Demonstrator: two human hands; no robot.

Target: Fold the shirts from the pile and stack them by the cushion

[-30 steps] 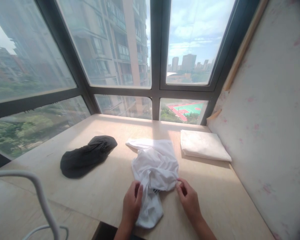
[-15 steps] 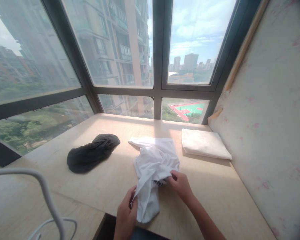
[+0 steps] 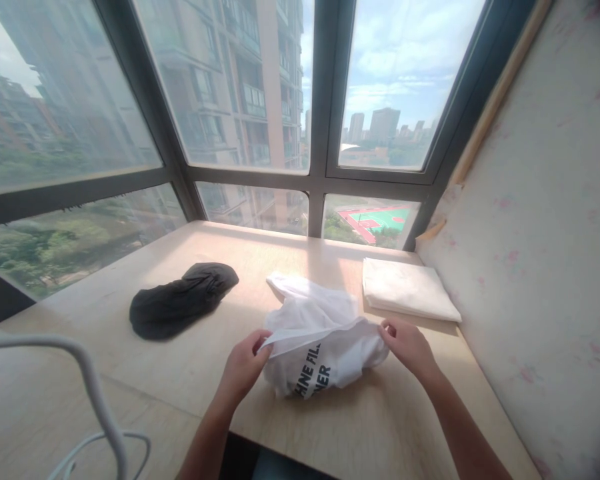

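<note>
A crumpled white T-shirt (image 3: 325,333) with black printed letters is stretched between my two hands, over the wooden surface. My left hand (image 3: 247,360) pinches its left edge, fingers closed on the fabric. On the opposite side, my right hand (image 3: 405,343) grips the right edge between thumb and fingers. Loose folds of the shirt lie bunched toward the window, and the lettering faces me on the hanging front part. Parts of the print are lost in the folds.
A bundled black cloth (image 3: 183,300) lies to the left. At the right, near the wall (image 3: 530,267), is a folded white cloth (image 3: 407,288). A thick pale curved tube (image 3: 93,387) and thin cable stand at lower left. A dark object (image 3: 275,463) sits at the bottom edge.
My hands have moved apart, the left up and leftward, the right to the right. The shirt, earlier bunched and hanging low, is now spread wider with more lettering showing.
</note>
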